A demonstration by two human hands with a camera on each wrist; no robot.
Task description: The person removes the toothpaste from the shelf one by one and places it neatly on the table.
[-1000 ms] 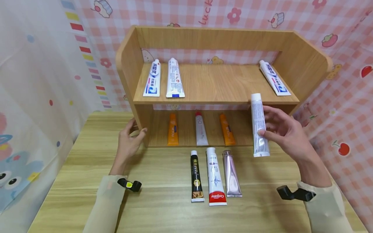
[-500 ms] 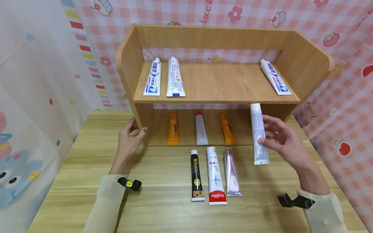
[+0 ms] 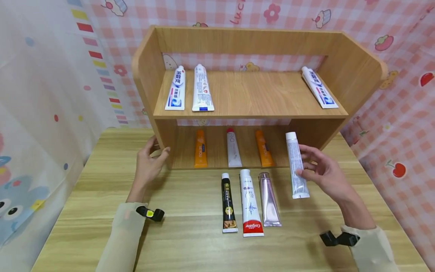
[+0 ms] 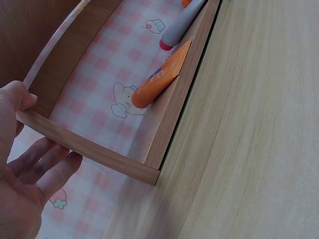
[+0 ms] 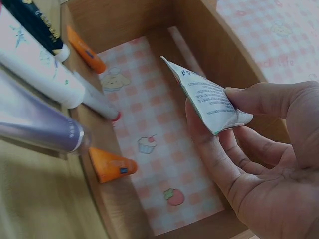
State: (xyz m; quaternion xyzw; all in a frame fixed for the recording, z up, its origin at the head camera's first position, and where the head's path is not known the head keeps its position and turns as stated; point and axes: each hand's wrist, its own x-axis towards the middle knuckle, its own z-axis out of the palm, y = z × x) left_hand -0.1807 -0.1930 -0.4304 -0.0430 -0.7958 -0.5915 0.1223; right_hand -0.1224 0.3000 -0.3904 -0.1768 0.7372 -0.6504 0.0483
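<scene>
A person's right hand pinched one slim white plastic tube between thumb and fingers, its white cap up and its flat crimped end down, in front of the lower tier's right end on a two-tier light-brown wooden shelf; the left hand gripped that shelf's left side panel, thumb on one face and fingers on the other.

Ten tubes were counted in all; three flat white-and-blue tubes lay on the upper tier, two at the left and one near the right wall; the lower tier bore two bright-orange tubes with one silver-grey, red-capped tube between them; three more lay side by side on the pale wood-grain table, namely one black, white-capped tube, one white, red-ended tube marked Colgate and one metallic pink tube; the tenth was in the right hand.

Some fingertips of the right hand were hidden behind its tube, whose small print was too fine to read; the left wrist view cut off one orange tube at its top edge; both beige sleeves ran out of the head view's lower edge.
</scene>
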